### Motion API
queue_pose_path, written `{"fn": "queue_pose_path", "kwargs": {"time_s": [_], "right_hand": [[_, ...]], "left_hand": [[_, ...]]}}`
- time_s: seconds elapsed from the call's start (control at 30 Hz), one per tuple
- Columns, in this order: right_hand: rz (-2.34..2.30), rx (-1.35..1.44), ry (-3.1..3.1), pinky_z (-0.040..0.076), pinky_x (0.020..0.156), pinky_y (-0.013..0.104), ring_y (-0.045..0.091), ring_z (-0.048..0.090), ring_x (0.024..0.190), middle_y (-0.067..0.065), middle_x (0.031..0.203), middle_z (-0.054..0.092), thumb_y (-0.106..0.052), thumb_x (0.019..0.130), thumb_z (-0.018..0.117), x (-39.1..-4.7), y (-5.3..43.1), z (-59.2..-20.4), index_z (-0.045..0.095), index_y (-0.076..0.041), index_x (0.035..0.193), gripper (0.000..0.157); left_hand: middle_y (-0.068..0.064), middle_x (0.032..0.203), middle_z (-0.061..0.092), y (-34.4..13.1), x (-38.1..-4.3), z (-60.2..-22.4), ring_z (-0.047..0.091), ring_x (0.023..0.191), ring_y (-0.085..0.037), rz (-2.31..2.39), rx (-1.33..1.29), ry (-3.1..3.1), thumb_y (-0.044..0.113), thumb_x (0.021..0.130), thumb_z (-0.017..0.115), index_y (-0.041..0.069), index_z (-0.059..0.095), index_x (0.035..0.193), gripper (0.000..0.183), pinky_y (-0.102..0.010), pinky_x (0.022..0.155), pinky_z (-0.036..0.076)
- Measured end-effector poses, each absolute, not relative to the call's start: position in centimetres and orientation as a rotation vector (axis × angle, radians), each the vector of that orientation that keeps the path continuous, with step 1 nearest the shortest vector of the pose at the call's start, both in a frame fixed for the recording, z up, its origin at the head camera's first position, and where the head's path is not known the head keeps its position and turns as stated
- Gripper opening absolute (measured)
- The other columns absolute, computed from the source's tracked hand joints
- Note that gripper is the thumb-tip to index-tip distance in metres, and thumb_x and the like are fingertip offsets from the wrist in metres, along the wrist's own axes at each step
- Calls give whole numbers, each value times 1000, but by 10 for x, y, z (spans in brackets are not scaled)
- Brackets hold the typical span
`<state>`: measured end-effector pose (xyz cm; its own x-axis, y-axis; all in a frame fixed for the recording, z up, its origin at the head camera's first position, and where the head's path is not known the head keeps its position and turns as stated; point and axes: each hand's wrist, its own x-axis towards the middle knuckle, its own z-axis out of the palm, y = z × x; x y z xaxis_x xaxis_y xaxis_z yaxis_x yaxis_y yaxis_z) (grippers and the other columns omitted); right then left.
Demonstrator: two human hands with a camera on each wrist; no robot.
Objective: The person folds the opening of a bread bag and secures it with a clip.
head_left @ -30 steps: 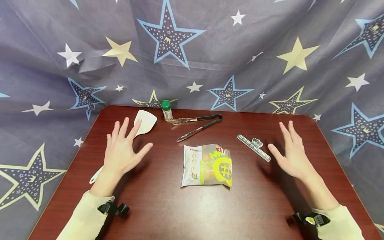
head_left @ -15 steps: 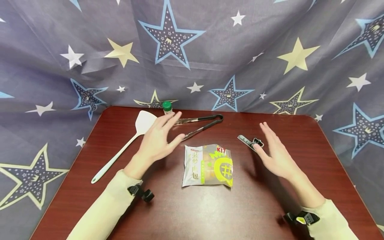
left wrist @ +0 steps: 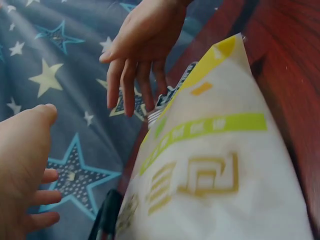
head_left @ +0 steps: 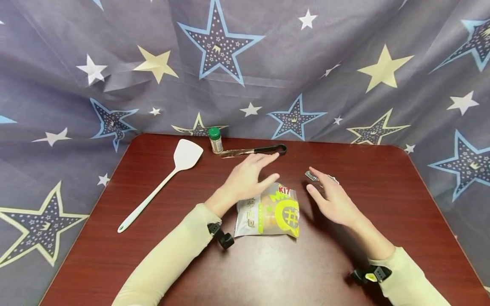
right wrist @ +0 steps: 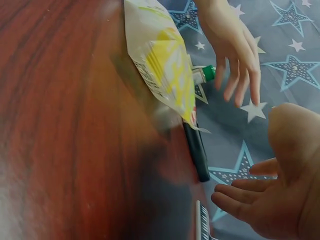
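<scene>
A packaged bread (head_left: 277,216), in a clear, white and yellow bag, lies mid-table; in the left wrist view the bag (left wrist: 210,145) fills the foreground. My left hand (head_left: 245,180) hovers with fingers extended over the bag's upper left corner, hiding part of the tongs (head_left: 264,149) behind. To the right of the bag, my right hand (head_left: 334,202) has its fingers spread and holds nothing. It covers most of a clip (head_left: 311,175) with a piano-key pattern, whose edge (right wrist: 201,220) also shows in the right wrist view.
A white spatula (head_left: 187,155) lies at the left, its handle pointing toward the near left. At the back stands a green-capped seasoning bottle (head_left: 215,141). Beyond the dark red table (head_left: 363,159) hangs a star-patterned cloth (head_left: 325,42).
My left hand has swept right, from over the spatula to over the bag's corner and the tongs. The right hand has shifted left, over the clip. The objects lie where they were.
</scene>
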<state>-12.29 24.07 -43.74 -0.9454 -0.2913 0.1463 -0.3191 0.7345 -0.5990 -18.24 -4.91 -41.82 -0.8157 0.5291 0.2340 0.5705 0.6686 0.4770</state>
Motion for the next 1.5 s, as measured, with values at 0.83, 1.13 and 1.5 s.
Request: {"fn": "queue_pose_path", "kwargs": {"time_s": [0.83,1.13,1.5], "right_hand": [[1290,422,-3010,52,70,23,10,71,70,9,105,78,-30,111,58,-125,212,-460,56,0,149,50],[1534,335,-3038,62,69,29,13,77,76,13,104,81,-32,111,57,-126,212,-461,65,0,138,43],[1792,253,-2927,64,64,35,13,74,70,16,91,78,-16,103,69,-129,206,-464,72,6,112,23]], "left_hand": [[-7,143,70,-26,-190,-438,65,133,-22,-859,-1075,-3039,46,107,58,13,64,147,52,-41,114,50],[-7,128,77,-26,-195,-442,71,123,-22,-875,-1126,-3055,38,106,61,9,72,135,43,-38,108,54],[-8,123,80,-24,-199,-444,74,118,-22,-926,-1107,-3079,21,104,64,7,77,127,30,-37,104,57]]}}
